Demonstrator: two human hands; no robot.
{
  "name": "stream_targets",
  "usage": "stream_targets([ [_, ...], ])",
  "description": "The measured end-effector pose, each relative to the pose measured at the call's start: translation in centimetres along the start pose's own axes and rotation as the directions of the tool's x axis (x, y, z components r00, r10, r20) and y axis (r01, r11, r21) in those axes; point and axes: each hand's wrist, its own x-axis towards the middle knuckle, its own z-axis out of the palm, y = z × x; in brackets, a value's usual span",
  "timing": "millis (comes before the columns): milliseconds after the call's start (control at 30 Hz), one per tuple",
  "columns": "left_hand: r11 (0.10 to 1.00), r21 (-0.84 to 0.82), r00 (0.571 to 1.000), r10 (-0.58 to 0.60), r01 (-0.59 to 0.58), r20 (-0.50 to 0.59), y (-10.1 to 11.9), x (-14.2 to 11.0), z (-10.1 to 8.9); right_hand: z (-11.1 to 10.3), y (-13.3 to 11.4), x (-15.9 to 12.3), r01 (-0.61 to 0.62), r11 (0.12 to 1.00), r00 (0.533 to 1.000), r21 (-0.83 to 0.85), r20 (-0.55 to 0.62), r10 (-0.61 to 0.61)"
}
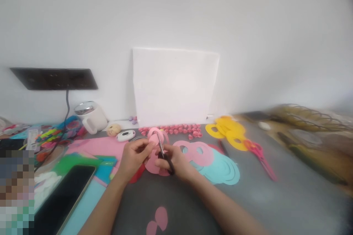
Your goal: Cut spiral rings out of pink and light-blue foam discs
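Small pink cutouts lie nearest the camera at six o'clock on the grey tabletop, partly lost below the edge of the view; at the centre of the dial a pink paper piece is held up off the table, pinched between the thumb and fingertips of the left hand; the right hand grasps black-handled scissors, blades pointing up toward eleven o'clock at the paper, though blur hides whether they are parted; the step in hand looks like snipping along a curved edge, and the next move, I judge, calls for turning the paper with the left fingertips while keeping them out of the blades' path; loose pink paper lies beneath the hands and might snag; rosy curled pieces crowd close behind toward one o'clock, before a white board at twelve; yellow paper rings sit at two, touching the handles of pink scissors at three; pink paper rings overlap blue paper rings between three and four; a phone rests at eight, a white mug at ten
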Motion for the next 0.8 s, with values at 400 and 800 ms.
stream_targets([
  [400, 0.990, 0.102, 0.972, -0.071, 0.096, -0.224, -1.1, 0.7, -0.1, 0.3, -0.1, 0.3, 0.068, 0.996, 0.978, -0.053, -0.196, -0.077],
  [800, 0.619, 0.691, 0.921, -0.156, 0.373, -0.357, -0.7, 0.8, -0.2, -1.1, 0.7, 1.2, 0.251, 0.881, 0.655, -0.401, -0.600, -0.460],
])
